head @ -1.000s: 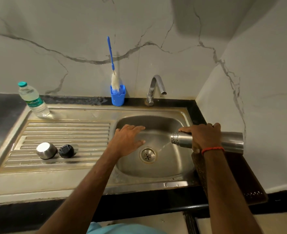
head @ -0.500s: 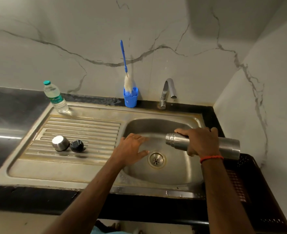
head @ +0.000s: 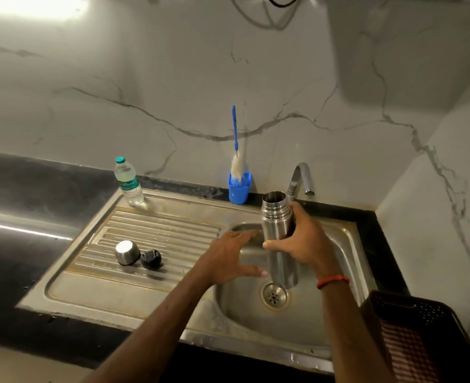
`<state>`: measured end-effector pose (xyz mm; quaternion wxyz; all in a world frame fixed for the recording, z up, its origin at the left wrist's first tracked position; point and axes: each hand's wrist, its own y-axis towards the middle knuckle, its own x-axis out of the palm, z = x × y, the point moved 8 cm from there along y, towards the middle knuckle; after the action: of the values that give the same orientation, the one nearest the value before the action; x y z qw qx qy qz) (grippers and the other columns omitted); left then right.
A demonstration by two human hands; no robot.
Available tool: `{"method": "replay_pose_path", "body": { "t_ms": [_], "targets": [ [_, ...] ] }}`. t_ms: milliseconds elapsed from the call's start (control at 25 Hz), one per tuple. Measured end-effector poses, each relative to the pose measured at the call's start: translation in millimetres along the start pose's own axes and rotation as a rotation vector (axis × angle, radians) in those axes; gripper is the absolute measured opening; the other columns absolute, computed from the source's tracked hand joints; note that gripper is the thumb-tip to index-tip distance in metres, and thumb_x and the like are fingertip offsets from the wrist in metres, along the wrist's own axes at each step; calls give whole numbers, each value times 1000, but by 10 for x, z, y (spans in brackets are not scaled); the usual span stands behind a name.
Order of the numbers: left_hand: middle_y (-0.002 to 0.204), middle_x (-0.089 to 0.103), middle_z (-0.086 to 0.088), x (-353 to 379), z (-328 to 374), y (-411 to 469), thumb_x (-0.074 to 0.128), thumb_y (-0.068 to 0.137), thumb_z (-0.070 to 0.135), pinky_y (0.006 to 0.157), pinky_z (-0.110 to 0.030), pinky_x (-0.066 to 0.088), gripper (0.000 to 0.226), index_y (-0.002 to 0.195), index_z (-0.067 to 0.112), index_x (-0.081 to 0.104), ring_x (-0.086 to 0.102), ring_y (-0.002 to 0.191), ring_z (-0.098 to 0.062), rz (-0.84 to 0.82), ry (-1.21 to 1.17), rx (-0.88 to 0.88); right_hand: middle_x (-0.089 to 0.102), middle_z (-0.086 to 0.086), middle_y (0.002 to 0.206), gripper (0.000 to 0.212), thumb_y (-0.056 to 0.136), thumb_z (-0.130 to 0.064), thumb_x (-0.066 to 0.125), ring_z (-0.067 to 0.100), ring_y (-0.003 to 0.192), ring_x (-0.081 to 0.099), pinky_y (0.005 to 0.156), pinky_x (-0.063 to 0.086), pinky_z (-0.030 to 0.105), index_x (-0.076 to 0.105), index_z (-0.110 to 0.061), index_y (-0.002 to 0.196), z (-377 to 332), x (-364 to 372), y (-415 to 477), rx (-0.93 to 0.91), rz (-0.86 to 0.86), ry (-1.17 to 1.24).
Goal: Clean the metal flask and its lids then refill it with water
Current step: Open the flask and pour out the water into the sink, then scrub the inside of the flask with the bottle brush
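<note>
Right hand (head: 307,239) gripped the cylindrical steel flask (head: 279,239) upright over the steel sink basin (head: 341,244), mouth up, likely for refilling; left hand (head: 228,258) spread open beside it, empty.

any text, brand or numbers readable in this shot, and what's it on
Plastic water bottle: its green label band carries white lettering, too small and blurred to read.
Metal flask, steel cap, black inner lid, blue brush holder, tap, dark crate: no text visible.
Nothing in this view can be quoted.
</note>
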<state>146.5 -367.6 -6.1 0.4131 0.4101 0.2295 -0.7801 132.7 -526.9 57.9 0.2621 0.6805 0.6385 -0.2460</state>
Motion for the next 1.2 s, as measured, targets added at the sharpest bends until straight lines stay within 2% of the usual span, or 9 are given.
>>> {"method": "replay_pose_path", "body": {
  "t_ms": [80,160,400,520,600,720,880,1120,1200],
  "targets": [
    [131,55,23,-171,-15,-12,83,73,58,100,-22,47,79,140,36,46,53,116,7,80,-255,34,66,-16,108,79,53,-33,95,5,98,64,90,55,39,50,-39,118,-195,158,101,-24,-30,90],
    [122,61,24,-315,-137,-53,89,71,47,89,-9,48,78,137,35,48,58,111,11,166,-443,14,67,-16,106,80,52,-32,96,4,98,64,90,55,38,51,-38,118,-378,332,203,-43,-59,134],
    [114,72,9,-736,-707,-219,93,69,27,84,-20,55,72,130,23,56,69,103,-7,446,-649,-44,71,-15,107,76,53,-38,97,0,99,66,88,55,28,59,-35,119,-842,876,482,-130,-220,223],
    [111,71,11,-865,-956,-264,94,67,35,81,-24,56,71,127,27,57,68,99,-8,488,-607,-81,74,-8,111,71,62,-40,93,10,105,69,95,55,39,60,-33,124,-907,1045,648,-124,-406,285],
    [109,70,13,-934,-1118,-270,94,65,41,79,-22,56,71,124,27,56,66,97,-4,505,-564,-126,75,-2,111,74,66,-38,91,13,104,70,96,54,37,57,-33,131,-896,1013,790,-74,-480,289],
    [111,66,13,-1058,-1320,-249,92,67,40,75,-9,50,68,122,25,54,63,96,1,519,-535,-183,77,-3,93,53,75,-34,84,5,88,72,83,55,23,65,-25,123,-877,720,1144,-33,-301,217],
    [113,65,12,-1229,-1515,-141,91,68,38,77,-10,47,69,125,23,54,62,100,-1,536,-524,-201,74,3,93,40,79,-37,81,17,76,72,66,57,24,67,-20,112,-840,312,1704,13,38,217],
    [115,66,10,-1362,-1812,110,92,66,39,80,-16,49,75,127,21,54,63,101,-4,533,-510,-213,70,3,107,63,81,-49,77,16,81,71,61,49,20,53,-23,133,-812,364,2451,23,93,84],
    [115,67,10,-1352,-1900,195,93,66,36,79,-15,49,73,126,21,54,63,101,-4,521,-516,-216,67,1,111,68,80,-57,74,19,88,69,69,54,27,50,-24,134,-745,452,2660,32,98,-12]
  ]
}}
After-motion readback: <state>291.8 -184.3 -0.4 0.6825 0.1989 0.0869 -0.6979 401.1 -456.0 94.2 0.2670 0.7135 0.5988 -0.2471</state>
